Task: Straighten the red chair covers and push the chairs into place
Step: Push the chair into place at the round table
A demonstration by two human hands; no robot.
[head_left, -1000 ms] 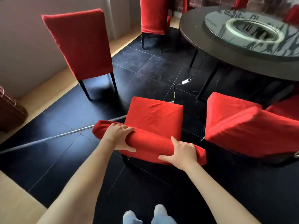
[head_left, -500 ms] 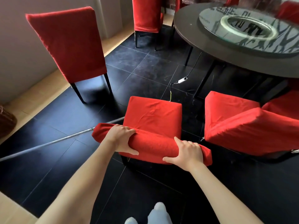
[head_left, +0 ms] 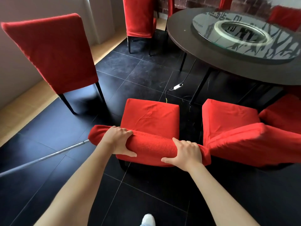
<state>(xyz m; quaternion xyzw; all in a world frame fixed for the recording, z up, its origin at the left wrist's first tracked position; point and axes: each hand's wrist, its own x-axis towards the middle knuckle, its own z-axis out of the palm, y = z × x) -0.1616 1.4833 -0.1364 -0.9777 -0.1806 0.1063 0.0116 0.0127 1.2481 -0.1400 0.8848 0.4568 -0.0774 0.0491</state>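
Gripping the top of a red fabric-covered chair (head_left: 150, 118): left hand (head_left: 119, 141) near the backrest's left end, right hand (head_left: 187, 153) near its right end, each with fingers curled over the top edge and thumb on the near face, presumably so the chair can be steered evenly. Chair stands on the black tiled floor (head_left: 146, 74), seat facing the round dark table (head_left: 211, 62) but short of it. Neighbouring red-covered chair (head_left: 231, 124) sits just beside, backrests touching. Seat cover shows creases. Judged step: pushing the chair in.
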